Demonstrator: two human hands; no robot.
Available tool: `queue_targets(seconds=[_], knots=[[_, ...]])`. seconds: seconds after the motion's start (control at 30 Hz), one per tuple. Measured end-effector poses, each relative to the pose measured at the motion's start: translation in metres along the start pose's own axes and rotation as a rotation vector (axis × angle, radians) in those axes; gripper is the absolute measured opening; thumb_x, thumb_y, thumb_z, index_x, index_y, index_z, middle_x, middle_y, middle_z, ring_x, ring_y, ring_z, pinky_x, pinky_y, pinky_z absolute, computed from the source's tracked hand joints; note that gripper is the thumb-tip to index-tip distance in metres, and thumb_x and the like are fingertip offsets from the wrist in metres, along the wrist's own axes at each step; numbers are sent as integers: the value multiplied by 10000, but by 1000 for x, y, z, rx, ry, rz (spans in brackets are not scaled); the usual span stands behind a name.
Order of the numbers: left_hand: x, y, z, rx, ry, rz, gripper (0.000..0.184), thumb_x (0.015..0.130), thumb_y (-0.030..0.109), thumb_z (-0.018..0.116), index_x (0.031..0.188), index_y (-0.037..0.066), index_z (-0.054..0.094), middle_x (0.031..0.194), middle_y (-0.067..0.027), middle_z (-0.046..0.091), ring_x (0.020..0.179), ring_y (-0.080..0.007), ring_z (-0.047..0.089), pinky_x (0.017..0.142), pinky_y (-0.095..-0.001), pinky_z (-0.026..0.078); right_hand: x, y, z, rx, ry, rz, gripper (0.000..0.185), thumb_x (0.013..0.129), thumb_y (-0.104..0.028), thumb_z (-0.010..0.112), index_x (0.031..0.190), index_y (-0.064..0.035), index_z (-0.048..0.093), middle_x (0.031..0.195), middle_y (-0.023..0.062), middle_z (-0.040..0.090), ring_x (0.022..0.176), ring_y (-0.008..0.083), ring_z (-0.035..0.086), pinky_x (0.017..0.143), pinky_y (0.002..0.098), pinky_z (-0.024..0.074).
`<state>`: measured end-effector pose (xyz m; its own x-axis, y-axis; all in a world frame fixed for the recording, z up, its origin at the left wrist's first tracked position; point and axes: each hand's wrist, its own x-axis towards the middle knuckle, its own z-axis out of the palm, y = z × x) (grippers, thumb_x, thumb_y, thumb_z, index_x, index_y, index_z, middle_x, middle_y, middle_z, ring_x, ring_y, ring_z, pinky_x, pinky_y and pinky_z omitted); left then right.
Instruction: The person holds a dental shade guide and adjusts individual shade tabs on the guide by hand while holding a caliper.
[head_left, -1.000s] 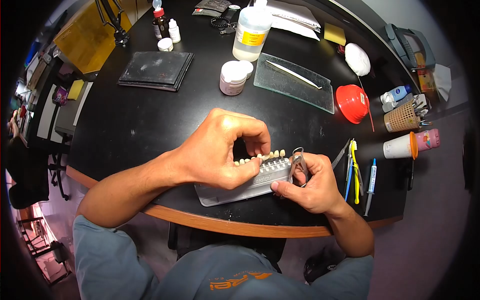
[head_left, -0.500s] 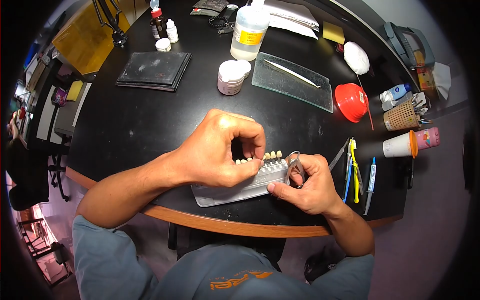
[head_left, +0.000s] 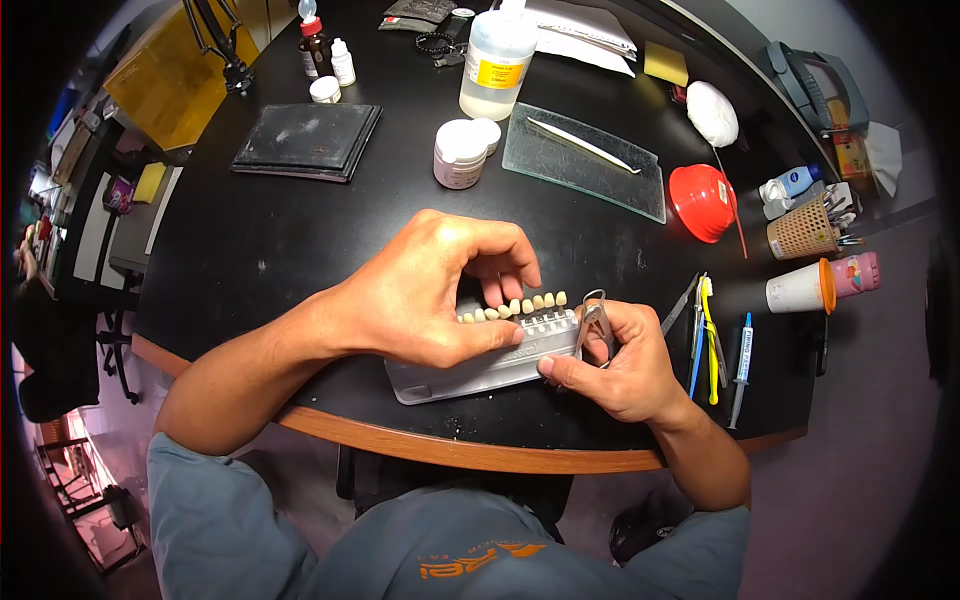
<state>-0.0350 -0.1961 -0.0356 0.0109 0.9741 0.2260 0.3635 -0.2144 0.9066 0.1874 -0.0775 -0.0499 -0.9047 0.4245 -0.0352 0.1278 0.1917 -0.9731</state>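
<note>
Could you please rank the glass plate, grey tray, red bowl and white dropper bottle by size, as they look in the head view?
1. Glass plate and grey tray: unsure, the left hand hides part of the tray
2. Red bowl
3. White dropper bottle

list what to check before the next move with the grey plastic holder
1. Right hand holding the small silver metal tool: ok
2. Right thumb at the end of the grey plastic holder: ok
3. Left hand at the row of cream tooth-shaped tabs: ok
4. Every tab in place: cannot tell, left hand hides part of the row
5. Slender white tool lying on the clear glass plate: ok
</note>
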Motion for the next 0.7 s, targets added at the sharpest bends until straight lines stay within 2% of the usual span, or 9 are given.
queue_targets(seconds=[0.3,0.7], knots=[[-1,-2,-4,-89,-6,-157,169,776,3,740,935,-55,725,851,-99,736,791,-132,695,777,-279,551,1,-8,2,55,35,70,138,809,-103,812,848,-28,703,581,-111,381,561,3,304,511,224,244],[-1,-4,1,-151,20,-231,105,813,32,783,869,-35,725,823,-71,721,776,-102,662,757,-266,536,0,-1,-1,-10,25,39,146,799,-102,815,810,-34,686,568,-103,349,555,8,292,501,242,234]])
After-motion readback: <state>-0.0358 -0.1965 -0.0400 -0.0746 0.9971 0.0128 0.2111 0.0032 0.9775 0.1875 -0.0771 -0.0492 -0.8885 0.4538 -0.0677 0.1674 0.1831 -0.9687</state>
